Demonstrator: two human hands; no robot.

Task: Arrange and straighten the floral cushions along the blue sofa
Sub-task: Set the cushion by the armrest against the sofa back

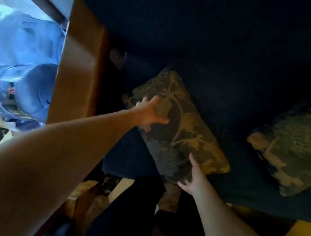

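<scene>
A dark floral cushion (180,125) with gold leaf patterns lies tilted on the seat of the blue sofa (232,49), near its left end. My left hand (149,111) grips the cushion's upper left edge, thumb on top. My right hand (194,177) holds its lower edge, fingers curled underneath. A second floral cushion (291,146) lies further right on the seat, apart from the first and untouched.
A wooden armrest or side panel (78,64) borders the sofa on the left. Beyond it is a bright window area with a pale blue container (27,89). Patterned flooring (95,193) and my dark trouser legs (124,209) show below.
</scene>
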